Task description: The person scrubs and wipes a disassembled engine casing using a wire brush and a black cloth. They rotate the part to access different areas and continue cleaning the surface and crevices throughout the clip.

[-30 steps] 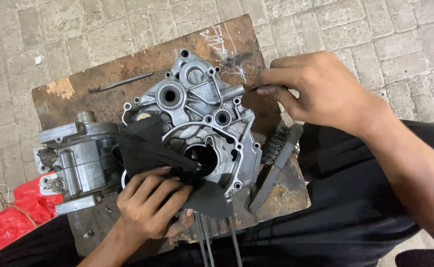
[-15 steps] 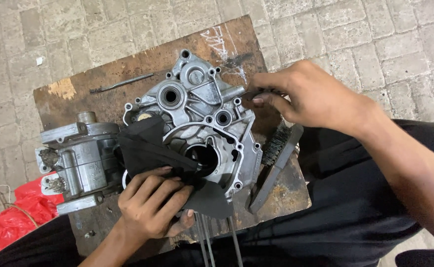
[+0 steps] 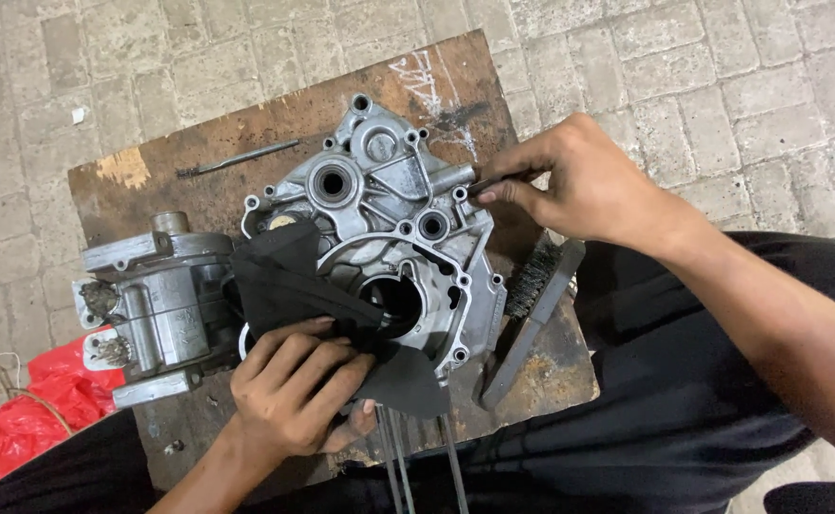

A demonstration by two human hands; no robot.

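Observation:
A silver engine crankcase (image 3: 379, 205) lies on a rusty wooden board (image 3: 217, 157). My left hand (image 3: 294, 385) presses a black cloth (image 3: 284, 276) against the crankcase's near left side. My right hand (image 3: 569, 186) pinches a thin dark tool (image 3: 493, 184) whose tip touches the crankcase's right edge near a bolt hole. The tool's far end is hidden in my fingers.
A grey cylinder block (image 3: 156, 300) sits at the board's left. A wire brush (image 3: 531, 305) lies at the right edge, a thin metal rod (image 3: 236, 158) at the back. A red plastic bag (image 3: 27, 409) lies on the paved floor to the left.
My right hand has moved left and slightly down, bringing the tool tip against the crankcase's right edge. My left hand and the cloth have stayed in place.

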